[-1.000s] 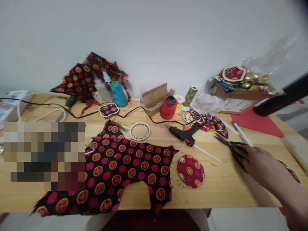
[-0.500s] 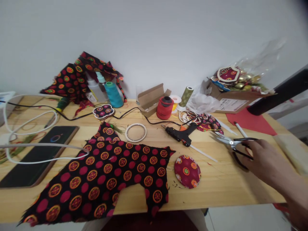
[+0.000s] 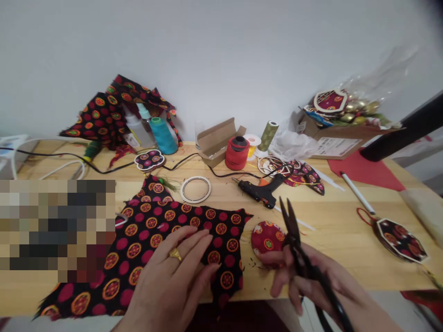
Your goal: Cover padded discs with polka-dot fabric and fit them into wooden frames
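1. Across the whole width, a pale wooden table (image 3: pixel 332 272), set against a white wall.
2. Spread flat on its near left, a large black cloth printed with pink and orange dots (image 3: pixel 194 226), raggedly cut, near edge hanging over the table's front.
3. At the back left, against the wall, a crumpled heap of the same dotted fabric (image 3: pixel 107 115).
4. At the back right, an open brown cardboard carton (image 3: pixel 341 138) filled with ornaments.
5. Left hand (image 3: pixel 173 276) palm down on the near part of the cloth, fingers stretched out and slightly fanned, closed on nothing; a gold ring on one finger.
6. Right hand (image 3: pixel 311 281) at the table's near edge, right of the cloth, curled tight around the handles of long black metal scissors (image 3: pixel 297 244); blades tilted up and away, tips a little apart.
7. Just beside the cloth's right edge, a round disc covered in red patterned fabric (image 3: pixel 266 235), flat on the wood; one right fingertip at its near rim, contact unclear; scissor blades crossing its right side.
8. Further back, a black hot-glue gun (image 3: pixel 259 191) lying on its side.
9. Beyond the cloth's far edge, a thin pale wooden ring (image 3: pixel 195 189), flat, just apart from the cloth.
10. Far right, a dark octagonal ornament with a red loop (image 3: pixel 401 239), well apart from both hands.
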A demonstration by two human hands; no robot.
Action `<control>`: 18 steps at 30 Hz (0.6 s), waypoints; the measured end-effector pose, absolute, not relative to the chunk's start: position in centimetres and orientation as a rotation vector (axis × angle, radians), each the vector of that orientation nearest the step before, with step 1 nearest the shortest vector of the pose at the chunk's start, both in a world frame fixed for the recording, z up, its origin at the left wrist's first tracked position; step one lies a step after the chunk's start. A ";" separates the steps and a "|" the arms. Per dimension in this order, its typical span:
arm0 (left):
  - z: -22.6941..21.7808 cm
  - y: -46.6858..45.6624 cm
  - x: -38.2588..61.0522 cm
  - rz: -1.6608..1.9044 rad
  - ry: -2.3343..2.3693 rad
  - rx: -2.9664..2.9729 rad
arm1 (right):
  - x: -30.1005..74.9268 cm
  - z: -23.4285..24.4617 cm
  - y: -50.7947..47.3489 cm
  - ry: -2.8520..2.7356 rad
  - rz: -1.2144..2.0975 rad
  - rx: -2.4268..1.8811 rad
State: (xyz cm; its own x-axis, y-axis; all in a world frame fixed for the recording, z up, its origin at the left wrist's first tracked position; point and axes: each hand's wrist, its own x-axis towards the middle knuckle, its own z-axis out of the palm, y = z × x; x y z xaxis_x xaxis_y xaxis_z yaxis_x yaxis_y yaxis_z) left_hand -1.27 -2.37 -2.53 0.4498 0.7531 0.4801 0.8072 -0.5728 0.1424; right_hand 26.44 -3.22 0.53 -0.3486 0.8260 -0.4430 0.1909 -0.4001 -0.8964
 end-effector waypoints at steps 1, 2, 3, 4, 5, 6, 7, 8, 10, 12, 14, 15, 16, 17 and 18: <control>-3.1 -2.3 -1.1 -0.699 -1.424 -2.580 | 25.6 0.3 -3.2 -1.292 1.863 -1.369; -3.7 -2.3 -1.0 -0.651 -1.444 -2.575 | 25.0 0.1 -3.2 -1.244 1.885 -1.345; -4.1 -2.3 -0.9 -0.606 -1.455 -2.587 | 24.5 -0.1 -3.2 -1.212 1.896 -1.338; -4.4 -2.4 -0.9 -0.583 -1.452 -2.599 | 24.3 -0.2 -3.1 -1.201 1.894 -1.340; -4.6 -2.5 -0.8 -0.571 -1.441 -2.613 | 24.2 -0.3 -3.1 -1.204 1.882 -1.347; -4.7 -2.6 -0.7 -0.562 -1.426 -2.631 | 24.1 -0.3 -3.1 -1.218 1.874 -1.354; -4.7 -2.7 -0.7 -0.551 -1.407 -2.653 | 24.2 -0.4 -3.1 -1.230 1.870 -1.365; -4.8 -2.7 -0.6 -0.538 -1.385 -2.677 | 24.3 -0.4 -3.1 -1.233 1.873 -1.372; -4.7 -2.8 -0.5 -0.496 -1.338 -2.729 | 24.7 -0.5 -3.1 -1.211 1.878 -1.389; -4.7 -2.8 -0.6 -0.460 -1.317 -2.765 | 24.9 -0.5 -3.1 -1.186 1.877 -1.412; -4.6 -2.8 -0.9 -0.447 -1.318 -2.784 | 25.1 -0.4 -3.1 -1.192 1.872 -1.423; -4.6 -2.9 -1.0 -0.452 -1.312 -2.790 | 25.1 -0.3 -3.2 -1.203 1.864 -1.431; -4.5 -2.9 -1.1 -0.460 -1.291 -2.802 | 25.1 -0.2 -3.3 -1.211 1.857 -1.437; -4.4 -2.9 -1.1 -0.471 -1.248 -2.822 | 25.0 -0.2 -3.4 -1.205 1.841 -1.446; -4.3 -2.9 -1.0 -0.488 -1.187 -2.847 | 25.0 -0.2 -3.6 -1.180 1.834 -1.454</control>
State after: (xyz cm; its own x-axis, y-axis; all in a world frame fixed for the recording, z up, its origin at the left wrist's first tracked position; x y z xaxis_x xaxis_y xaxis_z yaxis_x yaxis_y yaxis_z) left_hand -0.98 -2.93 -4.32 0.6622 0.6900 0.2921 0.6959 -0.7109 0.1016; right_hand 24.98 -3.60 -0.22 -0.2927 0.8143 -0.5013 0.1185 -0.4893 -0.8640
